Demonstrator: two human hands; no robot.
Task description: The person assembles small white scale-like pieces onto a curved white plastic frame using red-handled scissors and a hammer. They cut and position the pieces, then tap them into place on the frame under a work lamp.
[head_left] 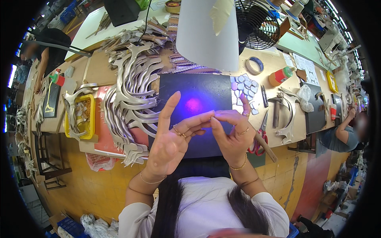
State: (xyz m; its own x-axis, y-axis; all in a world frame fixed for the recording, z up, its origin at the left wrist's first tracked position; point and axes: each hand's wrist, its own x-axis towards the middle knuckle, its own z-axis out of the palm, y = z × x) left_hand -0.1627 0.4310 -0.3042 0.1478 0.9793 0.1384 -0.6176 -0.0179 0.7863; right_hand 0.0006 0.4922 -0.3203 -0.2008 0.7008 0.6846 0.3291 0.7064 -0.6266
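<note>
Both hands are raised over a black mat (168, 87), which is lit by a blue-violet glow with a pink spot. My left hand (168, 144) is open, its thumb pointing up and its ringed fingers stretched toward the right. Against those fingertips, my right hand (236, 133) closes thumb and index finger in a pinch. Anything between the fingertips is too small to make out. Left of the mat lies a heap of silver, curved strap-like pieces (127, 99). Small flat grey-white pieces (247, 89) are spread beyond my right hand.
Scissors with red handles (258, 146), a hammer (276, 113), a tape roll (254, 65) and a red bottle with green cap (279, 76) lie rightward. A yellow tray (92, 119) sits left. A white curved sheet (206, 43) and fan (258, 25) stand ahead. People work at both sides.
</note>
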